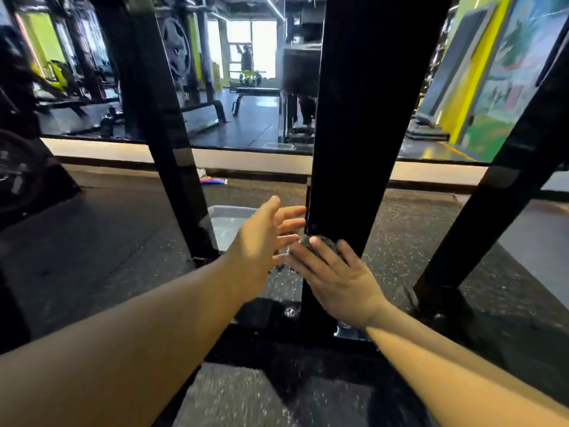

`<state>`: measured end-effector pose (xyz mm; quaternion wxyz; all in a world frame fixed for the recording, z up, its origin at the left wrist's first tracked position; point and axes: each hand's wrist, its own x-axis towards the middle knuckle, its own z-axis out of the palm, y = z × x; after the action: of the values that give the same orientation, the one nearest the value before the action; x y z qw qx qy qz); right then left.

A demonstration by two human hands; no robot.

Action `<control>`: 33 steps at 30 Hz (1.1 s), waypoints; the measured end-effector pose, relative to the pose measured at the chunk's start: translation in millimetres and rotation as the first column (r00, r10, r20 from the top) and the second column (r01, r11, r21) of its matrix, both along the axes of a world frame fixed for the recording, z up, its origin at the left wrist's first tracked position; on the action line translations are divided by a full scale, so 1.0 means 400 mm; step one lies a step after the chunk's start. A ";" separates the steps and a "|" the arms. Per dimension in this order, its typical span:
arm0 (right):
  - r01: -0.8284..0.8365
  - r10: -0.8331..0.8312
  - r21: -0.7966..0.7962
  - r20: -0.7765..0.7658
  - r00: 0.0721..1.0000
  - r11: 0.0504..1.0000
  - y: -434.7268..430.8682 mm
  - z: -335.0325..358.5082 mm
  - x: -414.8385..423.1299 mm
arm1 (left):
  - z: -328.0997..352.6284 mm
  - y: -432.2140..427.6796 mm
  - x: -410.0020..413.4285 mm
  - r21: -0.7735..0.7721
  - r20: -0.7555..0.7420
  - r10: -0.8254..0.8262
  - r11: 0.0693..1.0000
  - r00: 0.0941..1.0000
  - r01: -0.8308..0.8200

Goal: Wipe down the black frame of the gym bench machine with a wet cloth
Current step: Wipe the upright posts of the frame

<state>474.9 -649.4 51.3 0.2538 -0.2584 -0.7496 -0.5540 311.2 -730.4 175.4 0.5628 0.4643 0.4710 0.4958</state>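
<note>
A wide black upright post [348, 118] of the bench machine's frame stands in the middle, bolted to a black base bar [277, 343] on the floor. My right hand [335, 278] lies flat with straight fingers against the post's lower part, pressing a dark grey cloth [320, 241] that shows just above the fingertips. My left hand [264, 238] is spread with straight fingers beside the post's left edge, its fingertips at or near that edge. Most of the cloth is hidden under my right hand.
A clear plastic tub [224, 223] with water sits on the speckled rubber floor behind my left hand. Slanted black frame legs rise at left [160, 118] and right [505, 186]. A wall mirror [246, 87] runs behind, and a black weight plate [18, 180] stands at far left.
</note>
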 end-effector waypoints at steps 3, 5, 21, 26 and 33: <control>-0.022 0.028 -0.058 0.103 0.994 0.998 0.031 -0.146 0.001 | -0.078 0.000 -0.002 -0.064 -0.045 0.005 0.998 0.999 -0.008; -0.038 0.062 -0.164 0.146 0.987 0.986 0.045 -0.225 0.015 | -0.118 0.000 -0.001 -0.076 -0.079 0.019 0.997 0.997 -0.026; -0.788 -0.240 -0.454 -0.890 0.387 0.416 -0.069 -0.385 0.090 | -0.161 0.023 0.035 -0.078 -0.040 0.050 0.996 0.998 -0.052; -0.944 -0.759 0.015 -0.589 -0.275 0.330 -0.016 -0.329 0.011 | -0.157 0.022 0.062 0.007 -0.014 -0.031 0.999 0.999 0.032; -0.940 -0.909 0.156 -0.249 -0.335 0.303 0.029 -0.326 -0.035 | -0.148 0.021 0.057 -0.063 -0.097 -0.182 0.982 0.978 0.177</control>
<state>461.0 -637.6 -79.1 0.5459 -0.5034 -0.1917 0.6417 334.2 -722.1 116.4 0.5926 0.5145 0.4686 0.4055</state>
